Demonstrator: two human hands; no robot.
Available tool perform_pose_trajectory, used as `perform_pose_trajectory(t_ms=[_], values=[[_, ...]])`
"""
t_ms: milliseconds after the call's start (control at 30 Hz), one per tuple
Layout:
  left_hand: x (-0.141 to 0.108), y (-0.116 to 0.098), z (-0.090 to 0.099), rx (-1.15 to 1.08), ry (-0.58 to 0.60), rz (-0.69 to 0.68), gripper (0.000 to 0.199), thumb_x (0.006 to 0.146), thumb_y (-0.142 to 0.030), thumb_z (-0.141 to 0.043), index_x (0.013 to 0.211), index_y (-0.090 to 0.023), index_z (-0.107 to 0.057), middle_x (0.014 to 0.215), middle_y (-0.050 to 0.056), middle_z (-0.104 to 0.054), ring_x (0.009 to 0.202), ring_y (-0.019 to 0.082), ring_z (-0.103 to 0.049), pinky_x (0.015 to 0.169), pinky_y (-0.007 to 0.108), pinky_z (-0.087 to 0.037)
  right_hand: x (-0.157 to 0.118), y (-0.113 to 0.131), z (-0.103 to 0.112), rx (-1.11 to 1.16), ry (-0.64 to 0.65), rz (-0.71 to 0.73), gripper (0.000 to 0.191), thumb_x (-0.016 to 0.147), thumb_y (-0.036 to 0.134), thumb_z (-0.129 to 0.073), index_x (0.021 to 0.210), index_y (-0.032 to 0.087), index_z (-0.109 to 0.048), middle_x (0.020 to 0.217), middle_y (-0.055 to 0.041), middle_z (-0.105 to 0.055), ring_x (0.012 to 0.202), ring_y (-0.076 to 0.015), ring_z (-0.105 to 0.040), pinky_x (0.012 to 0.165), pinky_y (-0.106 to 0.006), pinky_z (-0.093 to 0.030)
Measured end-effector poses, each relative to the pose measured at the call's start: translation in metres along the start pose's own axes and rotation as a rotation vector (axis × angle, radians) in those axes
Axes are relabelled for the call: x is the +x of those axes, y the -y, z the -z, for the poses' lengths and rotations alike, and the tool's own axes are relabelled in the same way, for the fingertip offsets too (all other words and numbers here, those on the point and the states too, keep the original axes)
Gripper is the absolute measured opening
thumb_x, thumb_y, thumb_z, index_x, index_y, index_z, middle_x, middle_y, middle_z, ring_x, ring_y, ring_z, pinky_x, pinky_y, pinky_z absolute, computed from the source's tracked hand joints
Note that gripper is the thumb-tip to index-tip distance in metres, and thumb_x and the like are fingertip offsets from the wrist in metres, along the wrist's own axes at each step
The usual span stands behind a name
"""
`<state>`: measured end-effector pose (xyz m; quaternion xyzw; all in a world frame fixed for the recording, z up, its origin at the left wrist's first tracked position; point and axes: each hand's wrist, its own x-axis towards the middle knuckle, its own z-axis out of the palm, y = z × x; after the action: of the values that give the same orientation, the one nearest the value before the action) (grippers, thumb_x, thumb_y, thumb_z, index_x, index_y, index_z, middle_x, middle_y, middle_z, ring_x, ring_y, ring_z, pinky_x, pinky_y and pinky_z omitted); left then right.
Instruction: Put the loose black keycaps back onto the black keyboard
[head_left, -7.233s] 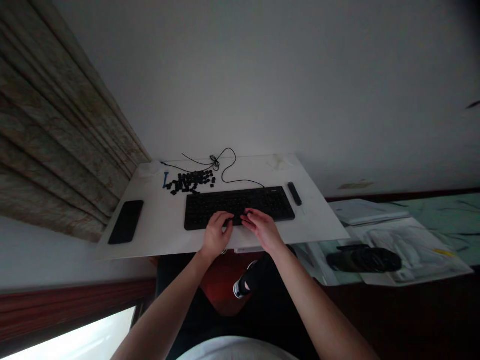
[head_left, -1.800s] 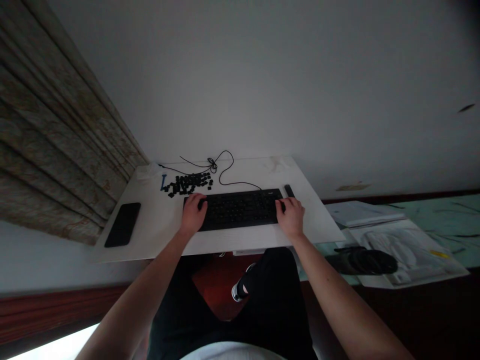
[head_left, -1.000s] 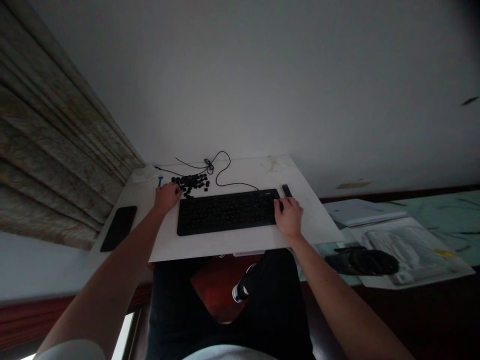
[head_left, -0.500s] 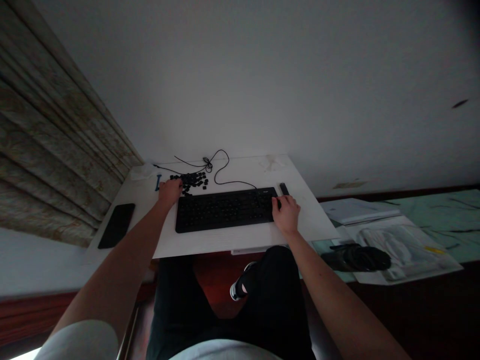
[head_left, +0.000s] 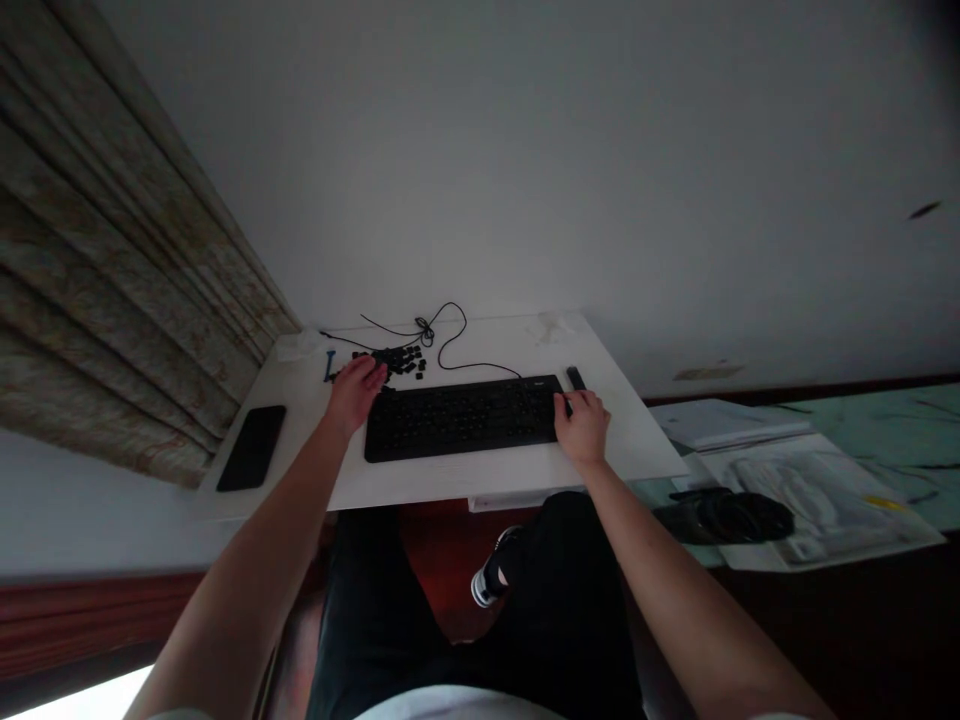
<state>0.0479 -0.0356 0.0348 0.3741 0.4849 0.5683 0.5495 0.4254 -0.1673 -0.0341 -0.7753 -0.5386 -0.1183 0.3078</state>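
A black keyboard (head_left: 461, 418) lies on the white table (head_left: 420, 480) in front of me; its cable (head_left: 465, 365) runs off the back. My right hand (head_left: 583, 425) is curled round the keyboard's right end, thumb and fingers at its edge. Off the keyboard's upper left corner, my left hand (head_left: 354, 393) hovers by a heap of loose black keycaps (head_left: 401, 358), its fingers stretched and a little apart. Whether a small keycap lies in that hand is too dark to tell. A small blue tool (head_left: 329, 364) lies left of the heap.
A black phone (head_left: 252, 448) lies at the table's left side. Behind my right hand is a small dark stick-shaped object (head_left: 575, 378). The wall rises at the back edge, with a curtain (head_left: 150, 250) at left. Papers and a black folded item (head_left: 724, 515) lie lower right.
My left hand has drawn back from the keycap heap toward the keyboard, turning and loosening its fingers. My right hand stays at the keyboard's right end. The whole view has shifted slightly.
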Motion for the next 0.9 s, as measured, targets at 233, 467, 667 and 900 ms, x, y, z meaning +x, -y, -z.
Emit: perform_pose_trajectory(t_ms=[233,467,667,900], values=[[-0.073,0.001,-0.023,-0.45,0.14,0.158,0.012,0.083,-0.014,-0.063,0.093,-0.02,-0.065,0.091,0.002,-0.07,0.107,0.014,-0.067,0.097,0.026,-0.054,-0.001,0.0,0.0,0.039,-0.047,0.011,0.033,0.094,0.036,-0.044,0.094,0.015,-0.069,0.095,-0.015,-0.065,0.092,-0.0283,-0.055,0.079,-0.039,-0.04],[-0.111,-0.002,-0.035,-0.554,0.264,0.229,0.029,0.082,-0.012,-0.064,0.108,-0.025,-0.066,0.104,0.001,-0.069,0.107,0.013,-0.067,0.092,0.023,-0.055,-0.002,0.002,0.0,0.053,-0.075,0.012,0.032,0.093,0.036,-0.046,0.092,0.015,-0.069,0.093,-0.0144,-0.064,0.089,-0.0279,-0.057,0.078,-0.04,-0.042],[-0.126,0.001,-0.038,-0.595,0.32,0.275,0.032,0.083,-0.011,-0.063,0.112,-0.024,-0.065,0.112,0.002,-0.068,0.099,0.011,-0.068,0.089,0.022,-0.055,-0.003,0.003,0.006,0.111,-0.096,0.021,0.028,0.092,0.034,-0.048,0.092,0.014,-0.069,0.092,-0.0149,-0.064,0.09,-0.0281,-0.057,0.079,-0.041,-0.043],[-0.139,0.027,-0.045,-0.498,0.321,0.348,0.024,0.081,-0.025,-0.075,0.103,-0.019,-0.067,0.098,0.005,-0.07,0.082,0.01,-0.067,0.085,0.024,-0.055,-0.022,0.052,0.03,0.426,-0.07,0.096,0.023,0.091,0.036,-0.054,0.094,0.018,-0.068,0.098,-0.0137,-0.064,0.095,-0.0271,-0.059,0.085,-0.044,-0.048]])
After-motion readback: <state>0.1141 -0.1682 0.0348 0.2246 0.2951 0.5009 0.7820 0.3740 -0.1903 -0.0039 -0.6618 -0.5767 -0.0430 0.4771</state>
